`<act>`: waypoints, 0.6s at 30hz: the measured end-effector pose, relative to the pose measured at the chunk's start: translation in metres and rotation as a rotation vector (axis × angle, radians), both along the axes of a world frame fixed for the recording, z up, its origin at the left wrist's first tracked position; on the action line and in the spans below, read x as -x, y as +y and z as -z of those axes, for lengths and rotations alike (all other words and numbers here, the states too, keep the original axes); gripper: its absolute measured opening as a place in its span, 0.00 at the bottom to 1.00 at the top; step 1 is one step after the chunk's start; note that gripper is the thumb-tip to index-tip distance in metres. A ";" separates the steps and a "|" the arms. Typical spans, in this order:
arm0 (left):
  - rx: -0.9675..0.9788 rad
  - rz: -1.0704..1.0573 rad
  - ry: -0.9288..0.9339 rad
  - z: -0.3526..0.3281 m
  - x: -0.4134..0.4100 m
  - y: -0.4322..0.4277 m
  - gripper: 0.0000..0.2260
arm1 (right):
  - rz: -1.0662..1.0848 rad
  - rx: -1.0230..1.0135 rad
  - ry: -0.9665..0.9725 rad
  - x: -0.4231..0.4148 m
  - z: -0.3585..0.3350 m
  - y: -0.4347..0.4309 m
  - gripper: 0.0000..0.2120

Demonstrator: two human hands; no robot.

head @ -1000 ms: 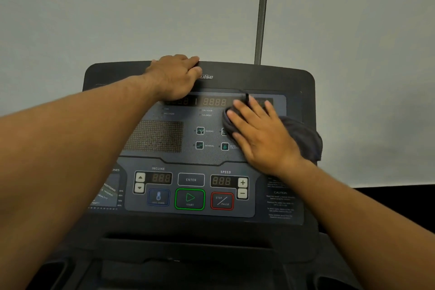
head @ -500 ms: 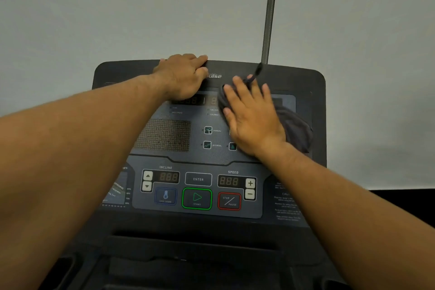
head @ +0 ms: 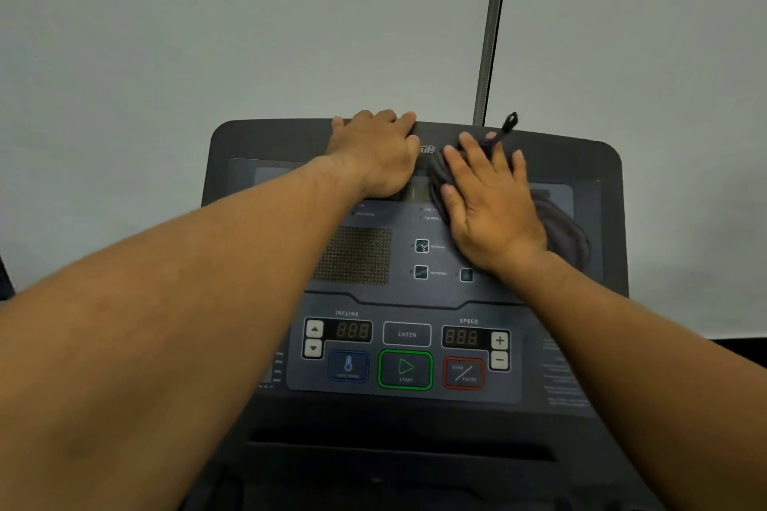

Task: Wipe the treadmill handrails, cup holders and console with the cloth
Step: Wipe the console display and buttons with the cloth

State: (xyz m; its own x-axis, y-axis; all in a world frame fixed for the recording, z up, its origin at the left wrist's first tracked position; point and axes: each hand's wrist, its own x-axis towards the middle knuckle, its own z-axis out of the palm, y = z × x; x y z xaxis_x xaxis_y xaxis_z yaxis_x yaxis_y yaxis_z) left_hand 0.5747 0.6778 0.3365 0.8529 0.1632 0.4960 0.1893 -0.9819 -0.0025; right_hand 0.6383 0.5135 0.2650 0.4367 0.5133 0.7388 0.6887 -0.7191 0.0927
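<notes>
A gym: treadmill console point(head: 415, 344) against plain wall point(head: 207, 33).

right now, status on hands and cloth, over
Left hand grips console top edge. Right hand flat, pressing cloth against console, near top. Nothing in the way.

Background as I see it through the head camera. A plain, matt, pale grey-green wall point(head: 207, 33) fills the upper field, lit softly and evenly, without hard shadows. A thin grey vertical pole point(head: 494, 25) runs down it right of centre from the top edge. A black horizontal band point(head: 743, 348) lies below the wall at lower right. At far left is a dark sliver point(head: 4, 282) I cannot identify.
</notes>
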 end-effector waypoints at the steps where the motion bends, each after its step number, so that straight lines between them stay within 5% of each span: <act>1: 0.002 -0.001 -0.007 0.000 0.000 0.000 0.22 | 0.001 0.006 -0.010 0.005 0.002 0.008 0.27; 8: 0.013 0.106 -0.038 -0.010 0.018 0.018 0.12 | -0.164 0.284 -0.104 0.022 0.035 -0.011 0.25; 12: -0.063 0.045 -0.078 -0.008 0.043 0.060 0.12 | -0.107 0.249 -0.082 0.000 0.020 -0.036 0.26; 18: 0.078 -0.030 -0.046 0.004 0.057 0.110 0.31 | -0.028 0.104 -0.040 0.005 -0.007 0.022 0.27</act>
State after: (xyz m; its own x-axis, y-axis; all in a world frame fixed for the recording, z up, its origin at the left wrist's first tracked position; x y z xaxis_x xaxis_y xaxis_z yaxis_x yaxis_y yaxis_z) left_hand 0.5173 0.7883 0.3324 0.8235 0.2279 0.5195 0.2169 -0.9727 0.0828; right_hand 0.6334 0.5355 0.2718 0.3921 0.5993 0.6979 0.7024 -0.6849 0.1936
